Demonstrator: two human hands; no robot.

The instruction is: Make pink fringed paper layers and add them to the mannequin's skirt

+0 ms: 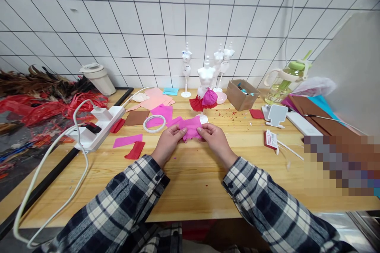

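Both my hands pinch one piece of magenta crepe paper (191,128) just above the wooden table (190,182). My left hand (168,142) grips its left edge, and my right hand (214,137) grips its right edge, fingers closed on it. Right behind the paper stands a small white mannequin (206,77) wearing a red and magenta ruffled skirt (204,101). A roll of tape (154,123) lies just left of the paper.
Loose pink, magenta, red and brown paper pieces (133,130) lie at left, beside a white power strip (97,126) with cable. Three more mannequins (186,67) stand by the tiled wall. A cardboard box (242,95), a jug (285,81) and paper sheets sit at right.
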